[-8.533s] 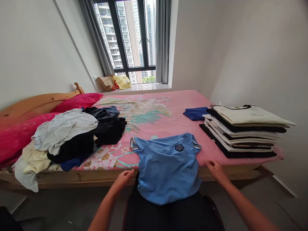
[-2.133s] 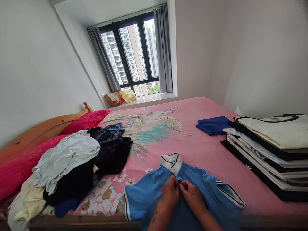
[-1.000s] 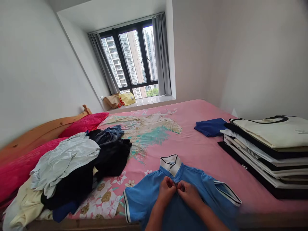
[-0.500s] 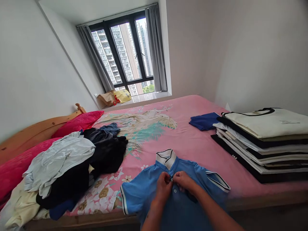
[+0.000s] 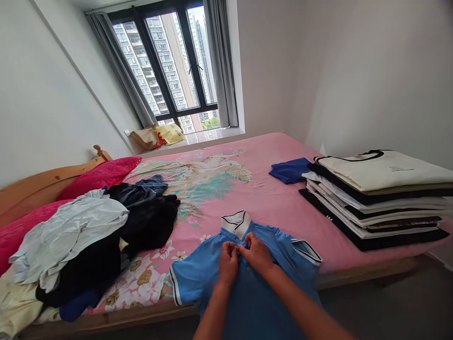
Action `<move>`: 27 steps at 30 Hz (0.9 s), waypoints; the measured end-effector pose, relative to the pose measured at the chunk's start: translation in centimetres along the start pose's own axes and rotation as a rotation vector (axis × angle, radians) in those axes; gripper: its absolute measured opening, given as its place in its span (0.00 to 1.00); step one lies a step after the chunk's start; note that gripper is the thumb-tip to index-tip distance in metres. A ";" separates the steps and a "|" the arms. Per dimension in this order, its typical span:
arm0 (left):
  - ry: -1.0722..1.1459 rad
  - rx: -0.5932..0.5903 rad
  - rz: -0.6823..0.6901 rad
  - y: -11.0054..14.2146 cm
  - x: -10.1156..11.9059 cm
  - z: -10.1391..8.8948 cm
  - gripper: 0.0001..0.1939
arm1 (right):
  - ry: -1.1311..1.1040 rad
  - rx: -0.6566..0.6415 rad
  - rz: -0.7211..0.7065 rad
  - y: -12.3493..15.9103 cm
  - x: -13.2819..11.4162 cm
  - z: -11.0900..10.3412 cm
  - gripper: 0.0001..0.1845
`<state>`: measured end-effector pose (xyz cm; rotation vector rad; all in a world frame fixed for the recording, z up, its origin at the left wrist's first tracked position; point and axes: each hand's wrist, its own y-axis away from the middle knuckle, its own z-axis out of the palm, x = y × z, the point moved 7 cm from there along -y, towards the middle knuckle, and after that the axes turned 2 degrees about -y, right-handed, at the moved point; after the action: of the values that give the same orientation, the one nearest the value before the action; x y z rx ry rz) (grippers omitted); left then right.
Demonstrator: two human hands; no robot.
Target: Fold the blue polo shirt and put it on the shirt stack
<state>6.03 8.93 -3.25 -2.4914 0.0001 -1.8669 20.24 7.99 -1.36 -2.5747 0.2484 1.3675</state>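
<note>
A blue polo shirt [image 5: 194,274] lies spread face up at the near edge of the bed, its lower part hanging toward me. Its white collar [image 5: 236,223] has dark trim and stands at the top. My left hand [image 5: 229,259] is closed in a pinch on the button placket just below the collar. Right beside it, my right hand [image 5: 255,252] pinches the same placket, its fingertips nearly meeting the left ones. The button between the fingers is hidden.
A heap of loose clothes [image 5: 88,226] lies on the bed's left by red pillows [image 5: 102,178]. To the right rises a stack of folded shirts [image 5: 382,208], with folded blue clothing [image 5: 290,171] beside it. Paper bags [image 5: 170,134] sit on the windowsill.
The camera view has shifted, so the scene sits further left and higher. My right hand has moved slightly over the placket and now covers the button that showed between the hands.
</note>
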 end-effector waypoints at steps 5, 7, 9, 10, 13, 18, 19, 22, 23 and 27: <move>0.026 0.037 -0.016 -0.2 -0.5 0.0 0.08 | 0.126 -0.072 0.044 -1.2 0.7 1.1 0.07; -0.003 0.040 0.000 -0.4 -0.1 0.0 0.09 | 0.089 -0.065 0.070 -1.5 1.5 0.9 0.02; -0.048 0.026 0.039 -0.8 0.7 0.2 0.07 | 0.059 -0.058 0.086 -1.4 2.3 0.6 0.07; -0.074 0.012 0.066 -1.0 1.1 0.4 0.06 | 0.036 -0.055 0.096 -1.3 2.7 0.5 0.08; -0.162 -0.055 0.139 -2.0 2.5 1.2 0.04 | -0.056 -0.048 0.127 -0.9 3.6 0.4 0.11; -0.274 -0.112 0.176 -3.3 3.2 2.4 0.10 | -0.107 -0.064 0.150 -1.2 4.0 0.9 0.08; -0.281 -0.112 0.175 -3.5 3.2 2.4 0.10 | -0.109 -0.071 0.149 -1.4 3.9 1.0 0.09; -0.269 -0.106 0.154 -3.8 2.9 2.3 0.10 | -0.117 -0.084 0.142 -1.8 3.3 0.8 0.11; -0.255 -0.103 0.143 -3.9 2.8 2.2 0.10 | -0.117 -0.084 0.136 -1.9 3.0 0.7 0.12; -0.169 -0.104 0.111 -4.1 2.2 1.8 0.06 | -0.100 -0.073 0.080 -2.2 1.4 0.5 0.11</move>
<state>8.31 13.00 -1.61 -2.6494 0.2320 -1.6511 21.21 10.19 -2.56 -2.5703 0.2934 1.5570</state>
